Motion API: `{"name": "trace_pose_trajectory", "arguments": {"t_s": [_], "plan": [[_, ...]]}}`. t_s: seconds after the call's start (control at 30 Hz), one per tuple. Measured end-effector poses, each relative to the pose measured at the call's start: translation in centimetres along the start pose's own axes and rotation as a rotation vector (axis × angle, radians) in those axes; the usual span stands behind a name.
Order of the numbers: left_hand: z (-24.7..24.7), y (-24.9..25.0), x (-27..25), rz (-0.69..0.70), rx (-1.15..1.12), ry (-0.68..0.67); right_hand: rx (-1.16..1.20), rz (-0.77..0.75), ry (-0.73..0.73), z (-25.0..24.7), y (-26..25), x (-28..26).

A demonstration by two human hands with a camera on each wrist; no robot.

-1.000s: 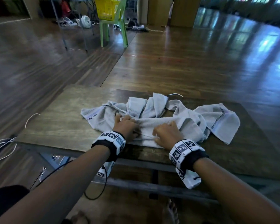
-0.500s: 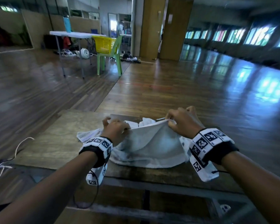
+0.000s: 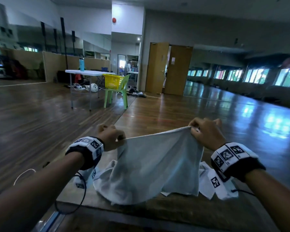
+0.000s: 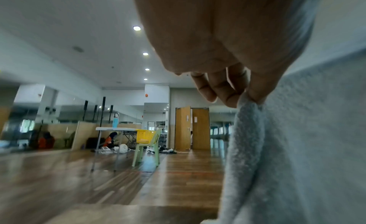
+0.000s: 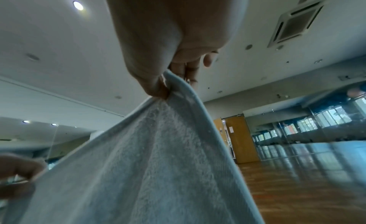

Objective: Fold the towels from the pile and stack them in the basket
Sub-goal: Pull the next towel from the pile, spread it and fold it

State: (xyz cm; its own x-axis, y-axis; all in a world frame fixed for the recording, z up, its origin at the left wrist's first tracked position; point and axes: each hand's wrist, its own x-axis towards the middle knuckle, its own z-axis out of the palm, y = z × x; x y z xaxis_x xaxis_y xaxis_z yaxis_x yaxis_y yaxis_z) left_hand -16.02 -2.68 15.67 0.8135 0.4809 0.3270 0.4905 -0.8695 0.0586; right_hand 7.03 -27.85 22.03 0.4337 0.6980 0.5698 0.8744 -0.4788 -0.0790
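1. Above the near edge of the wooden worktop (image 3: 182, 213), at about 6 o'clock in the head view, a pale grey towel (image 3: 157, 166) hangs stretched between both hands, its lower part draping onto the worktop.
2. At the towel's upper left corner, the left hand (image 3: 111, 139) pinches the hem; the left wrist view shows its fingers (image 4: 223, 89) curled, with thumb and forefinger closed on the cloth.
3. At the upper right corner, held higher, the right hand (image 3: 206, 134) pinches the hem between thumb and curled fingers (image 5: 190, 70).
4. Behind the lifted towel, more pale towels (image 3: 206, 183) lie crumpled on the worktop, showing at 5 and 7 o'clock.
5. Well apart, at about 11 o'clock across the wooden floor, a yellow basket (image 3: 113, 81) sits on a green plastic chair (image 3: 119, 92).
6. Just left of the chair stands a white folding table (image 3: 89, 72) with a blue bottle (image 3: 81, 64) on it.
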Motion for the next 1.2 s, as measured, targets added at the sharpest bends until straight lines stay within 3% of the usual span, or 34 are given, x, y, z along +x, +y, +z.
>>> {"name": "trace_pose_trajectory", "arguments": {"t_s": [0.1,0.2,0.43,0.57,0.77,0.9,1.07,1.2], "plan": [[-2.3,1.3,0.6,0.077,-0.186,0.093,-0.078,0.096,-0.165,0.8,0.3,-0.3],[-4.8,4.6,1.1,0.201,-0.195,0.213,-0.002,0.003,-0.295,2.2,-2.0,-1.0],[-5.6,7.2,2.0,0.272,-0.203,0.217,0.487,-0.089,-0.262,2.3,-7.5,-1.6],[-5.7,7.0,1.6,0.246,-0.183,0.216,0.568,-0.068,-0.195,1.5,-7.1,-0.9],[-5.6,6.5,1.4,0.226,-0.251,0.283,0.696,-0.138,-0.423,1.5,-7.6,-0.4],[-6.0,6.5,1.1,0.217,-0.266,0.295,0.755,-0.15,-0.358,1.4,-8.4,-0.2],[-5.9,6.1,-0.1,0.278,-0.366,0.247,0.734,-0.168,-0.239,0.3,-8.9,0.2],[-4.3,6.3,-0.9,0.255,-0.634,0.013,0.695,-0.21,-0.192,-1.2,-8.9,1.1]]}}
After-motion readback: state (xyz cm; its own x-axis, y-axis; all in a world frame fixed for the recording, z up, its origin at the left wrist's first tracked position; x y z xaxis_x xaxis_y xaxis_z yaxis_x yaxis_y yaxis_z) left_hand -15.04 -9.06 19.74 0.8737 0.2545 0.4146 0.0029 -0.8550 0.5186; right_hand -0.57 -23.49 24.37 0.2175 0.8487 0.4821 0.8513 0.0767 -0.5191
